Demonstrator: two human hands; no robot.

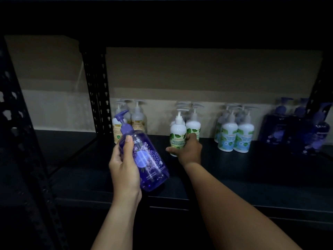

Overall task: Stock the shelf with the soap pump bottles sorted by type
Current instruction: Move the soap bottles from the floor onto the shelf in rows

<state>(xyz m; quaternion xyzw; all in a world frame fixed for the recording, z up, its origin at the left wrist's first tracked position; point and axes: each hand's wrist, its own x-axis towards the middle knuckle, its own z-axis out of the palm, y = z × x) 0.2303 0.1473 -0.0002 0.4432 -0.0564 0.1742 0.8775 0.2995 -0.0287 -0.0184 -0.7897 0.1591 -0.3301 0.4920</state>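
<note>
Left hand [124, 165]: fingers wrapped round tilted purple pump bottle [146, 157] (translucent, lavender label). Right hand [189, 150]: fingers gripping white green-leaf bottle [177, 136], upright on shelf [252, 170].

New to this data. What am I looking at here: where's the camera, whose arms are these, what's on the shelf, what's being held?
There is no robot: a person wears one wide-angle camera on the head, looking forward and down, so the two arms are their own. The left hand grips a purple pump bottle, tilted in the air in front of the dark shelf. The right hand is curled round a white green-leaf bottle standing on the shelf. The stock stands grouped by type: yellow-label bottles at the left, the green-leaf group, blue-green-label bottles, and dark blue bottles at the far right. The light is dim, so small print is mostly unreadable.
</note>
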